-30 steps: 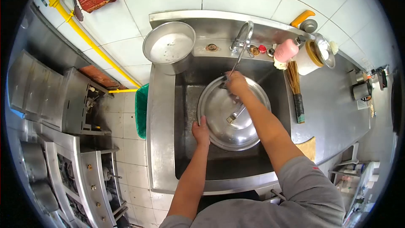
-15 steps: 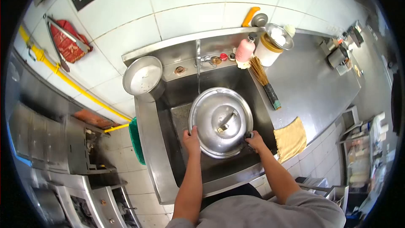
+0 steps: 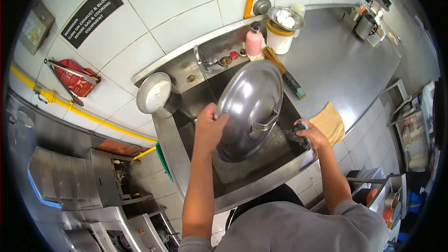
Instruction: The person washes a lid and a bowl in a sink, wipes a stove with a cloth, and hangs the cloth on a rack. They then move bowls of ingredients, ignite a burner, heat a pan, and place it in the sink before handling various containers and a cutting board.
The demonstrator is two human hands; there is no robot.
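"Where's the metal lid at this point?"

"Over the basin of the sink, tipped up steeply on edge. Its handle faces right. I can't tell whether the low edge touches the basin floor."

"And the hands?"

"The left hand grips the lid at its left rim, thumb laid on the face. The right hand is apart from the lid, by the sink's front right corner, with its fingers closed round a dark scrubber."

"What's near that right hand?"

"A tan cloth, just beyond it, lying at the front left corner of the surface. Farther back, a stick brush lies along the surface's left edge."

"Anything at the back of the sink?"

"The faucet stands at the middle of the rear edge, and a pink bottle is at the rear right corner. A deep metal pot sits at the rear left corner, with something white inside."

"And the surface's rear left corner?"

"A white container, with a metal bowl of round white things on top."
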